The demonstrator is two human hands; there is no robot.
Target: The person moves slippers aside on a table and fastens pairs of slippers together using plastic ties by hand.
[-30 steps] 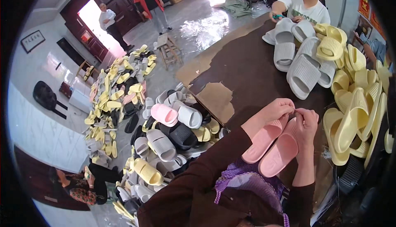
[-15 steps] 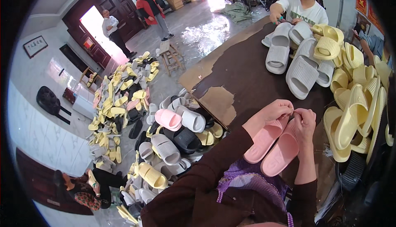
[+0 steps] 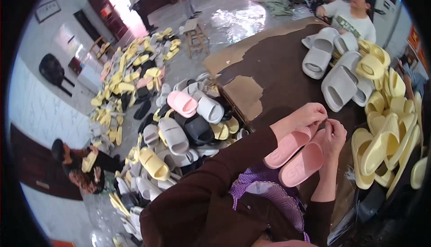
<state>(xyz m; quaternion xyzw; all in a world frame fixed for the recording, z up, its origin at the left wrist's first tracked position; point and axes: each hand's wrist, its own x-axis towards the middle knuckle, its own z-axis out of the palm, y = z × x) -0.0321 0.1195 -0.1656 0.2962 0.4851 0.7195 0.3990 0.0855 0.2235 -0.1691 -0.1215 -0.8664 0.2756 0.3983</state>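
A pair of pink slippers, the left one [image 3: 280, 156] and the right one [image 3: 300, 171], is side by side over the table's near edge, in front of my apron. Just beyond their straps, my left hand [image 3: 310, 116] and my right hand [image 3: 334, 138] meet with fingertips pinched together. Whatever they pinch is too small to make out. My right wrist lies close along the right slipper.
Grey slippers [image 3: 318, 58] and yellow slippers [image 3: 381, 144] are piled on the right of the brown table [image 3: 287, 76]. A mixed slipper heap [image 3: 175, 135] rises at left. Across the table is a co-worker [image 3: 354, 18]; another person [image 3: 81, 166] sits at lower left.
The whole view has shifted a little, with the far people now cut off by the upper edge. My hands stay pinched together beside the pink slippers, almost unchanged.
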